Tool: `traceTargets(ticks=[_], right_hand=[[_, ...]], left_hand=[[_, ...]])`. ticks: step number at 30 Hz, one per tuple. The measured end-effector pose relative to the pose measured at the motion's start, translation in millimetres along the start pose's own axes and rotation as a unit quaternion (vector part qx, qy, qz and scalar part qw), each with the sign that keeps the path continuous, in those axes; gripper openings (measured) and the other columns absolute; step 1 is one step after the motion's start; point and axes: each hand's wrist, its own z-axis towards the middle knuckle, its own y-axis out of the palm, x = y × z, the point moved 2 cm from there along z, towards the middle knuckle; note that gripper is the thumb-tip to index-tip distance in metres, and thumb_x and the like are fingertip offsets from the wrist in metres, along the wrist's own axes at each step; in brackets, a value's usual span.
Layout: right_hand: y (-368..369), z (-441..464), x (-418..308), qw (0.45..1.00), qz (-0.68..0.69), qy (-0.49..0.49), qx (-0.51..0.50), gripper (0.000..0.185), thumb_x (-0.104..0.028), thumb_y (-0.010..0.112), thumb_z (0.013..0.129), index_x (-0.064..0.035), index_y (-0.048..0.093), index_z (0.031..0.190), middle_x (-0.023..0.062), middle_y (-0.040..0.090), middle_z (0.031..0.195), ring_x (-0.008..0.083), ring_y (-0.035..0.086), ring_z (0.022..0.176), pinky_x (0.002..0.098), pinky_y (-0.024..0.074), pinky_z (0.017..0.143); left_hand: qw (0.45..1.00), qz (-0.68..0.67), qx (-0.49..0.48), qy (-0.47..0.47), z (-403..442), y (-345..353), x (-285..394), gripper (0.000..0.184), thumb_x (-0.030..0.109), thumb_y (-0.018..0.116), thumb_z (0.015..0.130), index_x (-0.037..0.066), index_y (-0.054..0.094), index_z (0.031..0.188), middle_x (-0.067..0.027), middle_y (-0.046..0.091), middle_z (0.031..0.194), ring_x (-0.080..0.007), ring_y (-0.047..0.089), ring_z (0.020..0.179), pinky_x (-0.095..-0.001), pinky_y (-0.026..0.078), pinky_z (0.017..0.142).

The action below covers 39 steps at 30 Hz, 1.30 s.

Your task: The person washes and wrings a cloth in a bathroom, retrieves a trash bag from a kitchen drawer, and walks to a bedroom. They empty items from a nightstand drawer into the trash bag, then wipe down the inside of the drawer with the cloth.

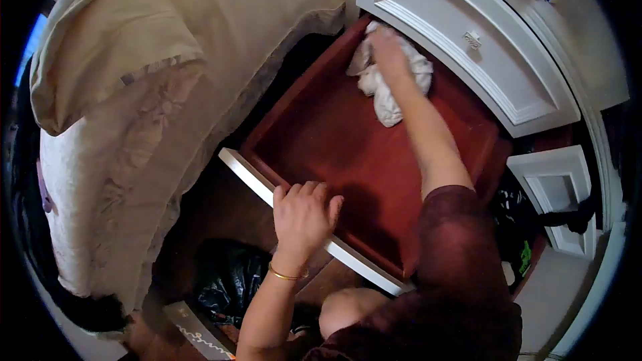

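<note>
A drawer (321, 127) with a reddish-brown inside is pulled out, its white front panel (364, 267) toward me. My left hand (304, 217) rests on top of that front panel, fingers curled over its edge and thumb apart; a gold bangle (287, 273) circles the wrist. At the far back corner of the drawer, my right hand (390, 50) presses on a crumpled white cloth (388, 103). The cloth bunches around and below the hand on the drawer floor. My right fingertips are partly blurred and hidden in the cloth.
A closed white drawer (461, 37) with an ornate pull (472, 41) is above. To the right, a small white door (558, 190) stands open. A bed with a beige cover (154, 93) borders the left. A black plastic bag (231, 281) and a box (197, 331) lie on the floor.
</note>
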Motion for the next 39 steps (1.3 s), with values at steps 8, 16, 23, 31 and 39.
traceTargets(ticks=[8, 16, 23, 31, 39], right_hand=[[20.4, -31.7, 16.6, 0.975, -0.070, 0.030, -0.209, 0.046, -0.022, 0.047, 0.091, -0.0208, 0.047, 0.137, -0.0045, 0.018, 0.155, 0.0183, 0.013, 0.143, 0.0386, 0.0203, 0.110], [20.6, -186.6, 59.3, 0.961, -0.020, 0.061, -0.267, 0.036, -0.022, 0.050, 0.089, -0.0167, 0.058, 0.124, -0.0036, 0.022, 0.152, 0.0184, 0.015, 0.142, 0.0432, 0.0308, 0.103], [-27.1, -219.6, 75.8, 0.929, 0.155, 0.233, -0.244, 0.027, -0.012, 0.052, 0.084, -0.0027, 0.061, 0.108, 0.0156, 0.046, 0.130, 0.0338, 0.041, 0.124, 0.0471, 0.0386, 0.095], [-5.2, -194.5, 82.5, 0.808, 0.213, 0.535, -0.124, 0.039, -0.004, 0.058, 0.076, 0.0021, 0.057, 0.115, 0.0281, 0.049, 0.125, 0.0483, 0.044, 0.115, 0.0604, 0.0313, 0.096], [-2.1, -116.3, 50.3, 0.847, 0.235, 0.467, 0.098, 0.041, 0.001, 0.056, 0.071, -0.0020, 0.057, 0.112, 0.0254, 0.055, 0.115, 0.0462, 0.047, 0.111, 0.0618, 0.0310, 0.093]], left_hand=[[0.999, -0.034, 0.034, 0.012, -2.6, -1.5, -2.6, 0.027, 0.034, 0.059, 0.084, 0.011, 0.068, 0.093, -0.0056, 0.066, 0.087, -0.0239, 0.060, 0.082, -0.0373, 0.038, 0.080], [0.998, -0.043, 0.030, 0.022, -7.2, -4.2, -3.8, 0.028, 0.035, 0.058, 0.085, 0.009, 0.068, 0.090, -0.0078, 0.066, 0.088, -0.0256, 0.060, 0.083, -0.0396, 0.038, 0.082], [0.998, -0.043, 0.031, 0.044, -10.2, -4.2, -5.0, 0.029, 0.036, 0.058, 0.085, 0.007, 0.067, 0.085, -0.0092, 0.066, 0.088, -0.0269, 0.059, 0.083, -0.0410, 0.038, 0.081], [0.998, -0.029, 0.027, 0.039, -8.3, -6.9, -2.5, 0.028, 0.036, 0.059, 0.085, 0.009, 0.068, 0.086, -0.0075, 0.067, 0.090, -0.0256, 0.060, 0.081, -0.0395, 0.037, 0.081], [0.999, -0.025, 0.019, 0.038, -6.5, -2.4, -2.4, 0.027, 0.035, 0.059, 0.085, 0.010, 0.069, 0.089, -0.0055, 0.067, 0.091, -0.0239, 0.060, 0.080, -0.0380, 0.037, 0.078]])
